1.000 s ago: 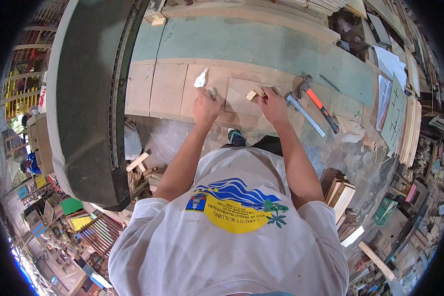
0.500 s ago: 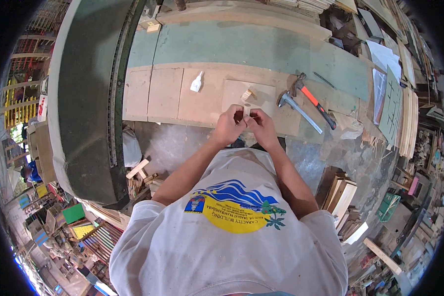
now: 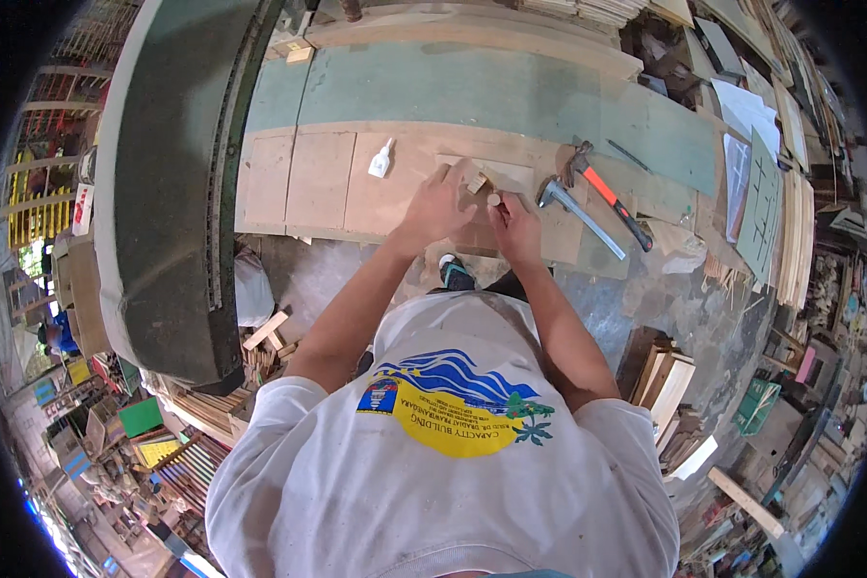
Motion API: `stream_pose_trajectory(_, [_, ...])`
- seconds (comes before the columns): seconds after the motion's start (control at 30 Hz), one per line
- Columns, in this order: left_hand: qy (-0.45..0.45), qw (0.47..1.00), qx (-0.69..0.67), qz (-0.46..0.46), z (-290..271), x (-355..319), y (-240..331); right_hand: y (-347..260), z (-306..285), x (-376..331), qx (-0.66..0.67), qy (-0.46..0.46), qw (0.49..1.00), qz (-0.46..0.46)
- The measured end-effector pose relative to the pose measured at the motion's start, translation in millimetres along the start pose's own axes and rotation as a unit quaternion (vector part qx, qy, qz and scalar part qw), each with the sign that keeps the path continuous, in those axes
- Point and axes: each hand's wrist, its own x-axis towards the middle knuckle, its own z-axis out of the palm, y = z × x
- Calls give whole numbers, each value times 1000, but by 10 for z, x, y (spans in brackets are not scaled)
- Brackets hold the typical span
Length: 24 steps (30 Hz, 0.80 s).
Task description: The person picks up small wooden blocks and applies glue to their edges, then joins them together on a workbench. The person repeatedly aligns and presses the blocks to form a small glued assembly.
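On the bench front, my left hand (image 3: 436, 205) reaches forward with its fingers stretched out and apart. It lies just left of a small ridged wooden block (image 3: 478, 182); whether the fingertips touch the block cannot be told. My right hand (image 3: 518, 233) pinches a small round pale wooden piece (image 3: 494, 199) between thumb and fingers, close to the block's near side. Beneath both lies a thin flat board (image 3: 512, 176). A white squeeze bottle (image 3: 380, 159) lies to the left of my hands.
Right of my hands lie a metal hammer (image 3: 580, 220) and a claw hammer with an orange and black handle (image 3: 609, 197). A dark pencil-like stick (image 3: 629, 155) rests beyond them. A large dark green machine (image 3: 178, 202) borders the bench on the left.
My hands, together at the small pale piece before, have parted. The left has let go and moved forward beside the block; the right keeps the piece and has turned it.
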Motion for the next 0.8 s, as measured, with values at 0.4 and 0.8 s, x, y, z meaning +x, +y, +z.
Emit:
stream_pose_trajectory(0.4, [-44, 993, -49, -93, 320, -57, -33, 147, 108, 74, 14, 28, 999, -34])
stream_pose_trajectory(0.8, [-73, 997, -17, -31, 311, 151, -35, 224, 76, 197, -104, 7, 993, -54])
